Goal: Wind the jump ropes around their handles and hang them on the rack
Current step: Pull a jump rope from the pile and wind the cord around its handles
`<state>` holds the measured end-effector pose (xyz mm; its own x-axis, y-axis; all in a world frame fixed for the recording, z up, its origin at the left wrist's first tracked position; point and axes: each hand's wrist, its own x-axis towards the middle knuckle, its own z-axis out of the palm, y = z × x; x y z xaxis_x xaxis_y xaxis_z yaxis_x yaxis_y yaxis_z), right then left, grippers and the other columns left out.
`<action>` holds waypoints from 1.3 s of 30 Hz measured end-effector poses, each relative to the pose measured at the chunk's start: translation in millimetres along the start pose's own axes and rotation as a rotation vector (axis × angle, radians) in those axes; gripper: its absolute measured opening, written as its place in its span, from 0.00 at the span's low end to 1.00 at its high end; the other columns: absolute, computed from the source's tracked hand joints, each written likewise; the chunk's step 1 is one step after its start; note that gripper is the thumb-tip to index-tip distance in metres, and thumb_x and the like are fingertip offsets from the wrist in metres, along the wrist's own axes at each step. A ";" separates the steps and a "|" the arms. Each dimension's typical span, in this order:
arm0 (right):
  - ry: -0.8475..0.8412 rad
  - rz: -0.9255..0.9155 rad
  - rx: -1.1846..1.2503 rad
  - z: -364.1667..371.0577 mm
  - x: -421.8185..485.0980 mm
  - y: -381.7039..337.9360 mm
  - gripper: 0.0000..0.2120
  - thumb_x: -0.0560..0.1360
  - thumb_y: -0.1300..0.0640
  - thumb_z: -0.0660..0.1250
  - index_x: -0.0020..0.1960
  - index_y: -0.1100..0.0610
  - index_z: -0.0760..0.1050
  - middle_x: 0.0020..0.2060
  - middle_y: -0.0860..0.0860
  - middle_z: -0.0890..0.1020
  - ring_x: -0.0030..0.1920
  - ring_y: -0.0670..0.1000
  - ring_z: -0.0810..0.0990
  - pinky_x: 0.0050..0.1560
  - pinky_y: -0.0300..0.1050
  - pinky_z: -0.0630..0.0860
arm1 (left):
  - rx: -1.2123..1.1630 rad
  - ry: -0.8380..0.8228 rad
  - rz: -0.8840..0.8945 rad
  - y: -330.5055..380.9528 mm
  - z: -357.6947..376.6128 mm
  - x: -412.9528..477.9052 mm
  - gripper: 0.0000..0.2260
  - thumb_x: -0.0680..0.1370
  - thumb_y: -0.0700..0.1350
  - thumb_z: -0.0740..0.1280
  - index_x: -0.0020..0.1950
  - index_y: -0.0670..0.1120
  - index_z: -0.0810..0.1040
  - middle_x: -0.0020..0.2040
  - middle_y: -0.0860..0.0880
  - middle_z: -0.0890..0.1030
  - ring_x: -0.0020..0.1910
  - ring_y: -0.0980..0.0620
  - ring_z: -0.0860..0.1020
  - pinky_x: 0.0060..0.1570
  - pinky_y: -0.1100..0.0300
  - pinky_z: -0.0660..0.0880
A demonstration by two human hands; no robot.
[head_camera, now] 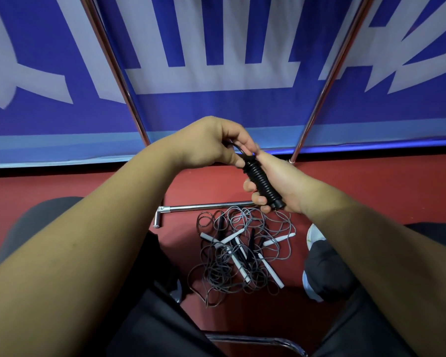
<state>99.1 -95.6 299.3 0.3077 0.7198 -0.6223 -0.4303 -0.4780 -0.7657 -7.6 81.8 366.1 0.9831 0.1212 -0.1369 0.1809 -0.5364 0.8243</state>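
Note:
A black jump rope (262,182) is coiled tightly around its handles. My right hand (281,184) grips this bundle from below and the right, fingers curled round it. At the bundle's upper end my left hand (216,144) pinches the loose end of the black cord. On the red floor below lies a tangled pile of jump ropes (242,256), grey and black cords with white and black handles. Two chrome rack poles (119,73) (327,81) rise on either side, and the rack's base bar (204,207) lies on the floor behind the pile.
A blue and white banner (216,47) hangs behind the rack. My knees in dark trousers (49,220) flank the pile, with a pale shoe (316,237) at its right. A chrome chair edge (255,340) shows at the bottom.

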 end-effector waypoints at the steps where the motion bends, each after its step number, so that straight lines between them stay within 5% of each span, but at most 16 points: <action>1: 0.025 -0.011 -0.005 1.9 0.2 1.0 0.28 0.81 0.26 0.56 0.59 0.49 0.74 0.36 0.52 0.75 0.26 0.52 0.70 0.29 0.43 0.69 | -0.007 -0.004 -0.006 -1.4 1.3 -0.7 0.16 0.74 0.35 0.79 0.59 0.47 0.84 0.52 0.54 0.88 0.41 0.59 0.80 0.47 0.65 0.77; 6: 0.200 -0.081 0.070 1.0 3.1 -4.0 0.26 0.82 0.31 0.59 0.63 0.53 0.76 0.32 0.51 0.75 0.25 0.53 0.70 0.30 0.44 0.70 | -0.160 0.317 -0.129 -9.0 9.8 0.5 0.19 0.74 0.46 0.81 0.58 0.46 0.77 0.53 0.47 0.84 0.42 0.53 0.81 0.44 0.55 0.83; 10: 0.329 -0.109 0.096 2.7 10.1 -3.5 0.26 0.82 0.31 0.60 0.60 0.53 0.77 0.34 0.52 0.76 0.25 0.54 0.72 0.29 0.45 0.72 | -0.497 0.395 -0.323 -5.1 26.9 5.2 0.11 0.80 0.40 0.74 0.55 0.41 0.73 0.48 0.40 0.81 0.42 0.46 0.86 0.51 0.46 0.86; 16: 0.404 -0.175 0.099 2.6 14.6 -2.3 0.23 0.85 0.36 0.58 0.60 0.55 0.76 0.40 0.56 0.76 0.25 0.54 0.74 0.29 0.46 0.73 | -0.972 0.297 -0.394 7.2 36.4 0.6 0.07 0.77 0.26 0.64 0.51 0.33 0.78 0.45 0.40 0.82 0.46 0.48 0.86 0.52 0.61 0.83; 18: 0.400 -0.192 0.102 2.1 15.6 -3.3 0.22 0.85 0.36 0.58 0.61 0.55 0.75 0.41 0.57 0.77 0.26 0.55 0.75 0.29 0.47 0.75 | -0.947 0.291 -0.339 5.7 37.1 0.5 0.09 0.76 0.27 0.70 0.44 0.40 0.76 0.39 0.45 0.79 0.45 0.48 0.83 0.57 0.61 0.81; 21: 0.365 -0.195 0.122 2.5 15.2 -2.9 0.22 0.85 0.37 0.58 0.62 0.55 0.75 0.38 0.55 0.76 0.27 0.56 0.76 0.30 0.48 0.76 | -0.900 0.424 -0.274 -0.1 42.8 3.6 0.10 0.76 0.33 0.76 0.52 0.41 0.78 0.42 0.46 0.79 0.47 0.47 0.82 0.62 0.56 0.79; 28: 0.209 -0.199 0.086 8.2 11.7 -2.8 0.21 0.84 0.37 0.57 0.54 0.55 0.72 0.34 0.54 0.76 0.27 0.56 0.74 0.30 0.48 0.73 | -1.116 0.522 -0.354 -5.9 43.6 6.8 0.13 0.80 0.51 0.75 0.57 0.48 0.75 0.45 0.49 0.84 0.46 0.50 0.85 0.48 0.58 0.83; 32: 0.189 -0.182 0.019 15.9 12.3 1.4 0.20 0.85 0.38 0.57 0.57 0.56 0.70 0.34 0.53 0.76 0.26 0.56 0.74 0.31 0.47 0.73 | -1.220 0.507 -0.332 0.2 39.1 9.4 0.10 0.81 0.49 0.73 0.54 0.46 0.75 0.41 0.48 0.78 0.45 0.51 0.85 0.53 0.53 0.85; 39: 0.293 -0.187 0.029 19.2 11.2 1.3 0.21 0.85 0.39 0.58 0.53 0.58 0.74 0.33 0.53 0.76 0.26 0.56 0.75 0.29 0.47 0.74 | -1.199 0.490 -0.632 -10.4 43.0 14.9 0.07 0.86 0.43 0.65 0.52 0.41 0.79 0.42 0.46 0.78 0.37 0.54 0.81 0.38 0.60 0.84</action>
<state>85.6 -78.5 294.4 0.6124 0.6167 -0.4947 -0.3655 -0.3340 -0.8688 6.4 53.2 332.0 0.5957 0.4703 -0.6511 0.2022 0.6968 0.6882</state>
